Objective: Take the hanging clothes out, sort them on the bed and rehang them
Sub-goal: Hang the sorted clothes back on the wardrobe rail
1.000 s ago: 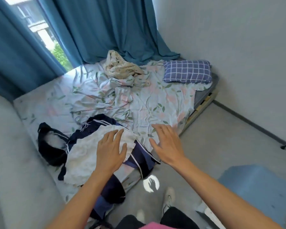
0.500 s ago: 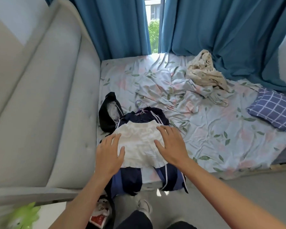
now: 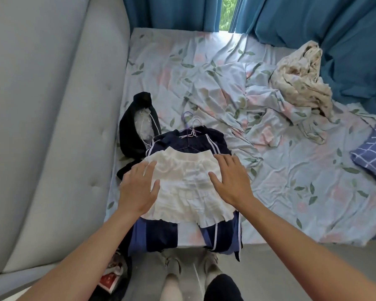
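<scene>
A person stands at the foot edge of a bed (image 3: pixel 280 192), both arms reaching forward over a small pile of clothes. On the grey floor (image 3: pixel 313 268) nearest the camera are the person's pale shoes (image 3: pixel 172 285) and, to the left, a red-and-white packet (image 3: pixel 108 281) whose printing is too small to read.

Both hands lie flat with fingers straight and spread, gripping nothing: the left hand (image 3: pixel 139 187) presses the left side of a white ruffled skirt (image 3: pixel 187 192), the right hand (image 3: pixel 230 181) presses its right side, the two well apart. The skirt lies on top of a navy garment with white stripes (image 3: pixel 217 235), whose lower ends hang over the edge of the bed. Thin hangers (image 3: pixel 191 127), lilac and white, poke out beyond the navy garment's top. Just left of the pile sits a black garment (image 3: pixel 128 135) with a pale lining, against a padded grey headboard (image 3: pixel 52 105) that runs along the bed's left side.

The bed wears a rumpled pale sheet printed with green leaves and pink blooms. Farther off on the right lie a crumpled cream floral cloth (image 3: pixel 302 83) and, at the frame's edge, a blue checked pillow (image 3: pixel 373 153). Teal curtains (image 3: pixel 313 18) hang behind the bed, parted on a sliver of green foliage (image 3: pixel 226 11) outside.
</scene>
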### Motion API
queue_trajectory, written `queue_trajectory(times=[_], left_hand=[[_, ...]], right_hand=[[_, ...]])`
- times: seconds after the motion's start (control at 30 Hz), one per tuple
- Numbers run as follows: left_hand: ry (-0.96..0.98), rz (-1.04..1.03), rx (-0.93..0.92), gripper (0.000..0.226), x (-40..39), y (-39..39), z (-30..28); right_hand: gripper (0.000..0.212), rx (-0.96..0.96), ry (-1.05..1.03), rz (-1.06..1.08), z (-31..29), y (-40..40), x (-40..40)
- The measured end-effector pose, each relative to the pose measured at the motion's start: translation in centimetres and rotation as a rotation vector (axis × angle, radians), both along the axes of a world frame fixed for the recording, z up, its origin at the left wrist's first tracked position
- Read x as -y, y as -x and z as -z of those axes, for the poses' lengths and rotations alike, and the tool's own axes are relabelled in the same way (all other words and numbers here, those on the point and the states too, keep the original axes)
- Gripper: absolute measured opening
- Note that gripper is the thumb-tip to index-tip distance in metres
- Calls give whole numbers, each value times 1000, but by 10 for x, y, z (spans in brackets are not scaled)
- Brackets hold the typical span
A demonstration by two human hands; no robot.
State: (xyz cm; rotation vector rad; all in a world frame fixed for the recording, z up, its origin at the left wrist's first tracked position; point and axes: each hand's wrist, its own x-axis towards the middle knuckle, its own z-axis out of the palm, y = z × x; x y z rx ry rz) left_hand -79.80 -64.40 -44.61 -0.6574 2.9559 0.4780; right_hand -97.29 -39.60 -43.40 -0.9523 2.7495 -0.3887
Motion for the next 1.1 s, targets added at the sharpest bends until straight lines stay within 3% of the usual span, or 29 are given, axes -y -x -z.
queue_trajectory(times=[0.17,0.37,0.57,0.67,0.8,1.0,1.1], left_hand=[[53,40,38,59,21,51,79],[164,214,92,65,33,91,189],[142,70,144,71,58,146,252],[133,-27,196,61,61,162,268],[208,4,260,38,58,171,274],[59,-75,244,30,59,180,263],[-27,-96,173,28,61,182,256]], right_hand=[[57,41,-69,-33,93,51,4],[67,255,-57,25,212,95,17],[57,337,-140,80,288,140,33],[42,321,-142,111,310,148,36],[30,379,-69,227,314,157,41],[28,351,-181,171,315,168,40],[25,319,-76,133,317,173,33]])
